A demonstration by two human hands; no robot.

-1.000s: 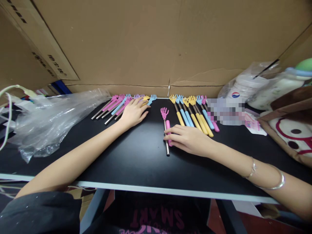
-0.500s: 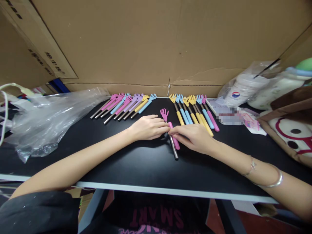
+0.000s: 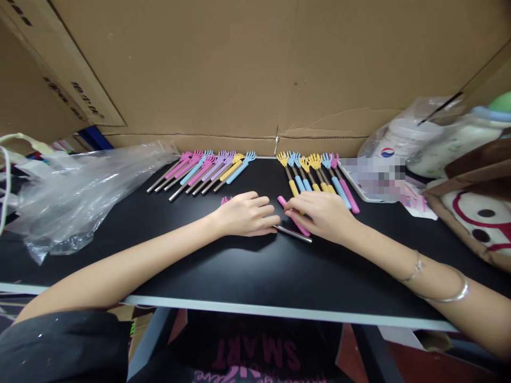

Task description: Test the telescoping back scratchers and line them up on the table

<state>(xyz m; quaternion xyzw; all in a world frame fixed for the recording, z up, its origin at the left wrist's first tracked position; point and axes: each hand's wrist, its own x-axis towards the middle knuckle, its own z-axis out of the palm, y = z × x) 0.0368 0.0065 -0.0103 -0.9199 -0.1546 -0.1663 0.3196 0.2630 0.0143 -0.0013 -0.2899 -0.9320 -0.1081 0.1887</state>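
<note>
the left hand (image 3: 249, 214) holds a pink-clawed metal rod (image 3: 294, 234) in a closed grip, the bare end jutting toward the right hand (image 3: 324, 214), which pinches a pink handle (image 3: 302, 224) in a narrow grip over the surface (image 3: 223, 268).

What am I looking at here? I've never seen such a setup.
There is no machine: these are a person's bare hands, seen from one head-worn camera looking forward and down. On the black table lie claw-headed sticks in two rows: the left row shows bare metal ends; the right row has coloured grips. The left hand holds a metal rod; pink claw tips peek out behind that hand. The right hand holds a pink tube. A clear plastic bag lies at the left.
</note>
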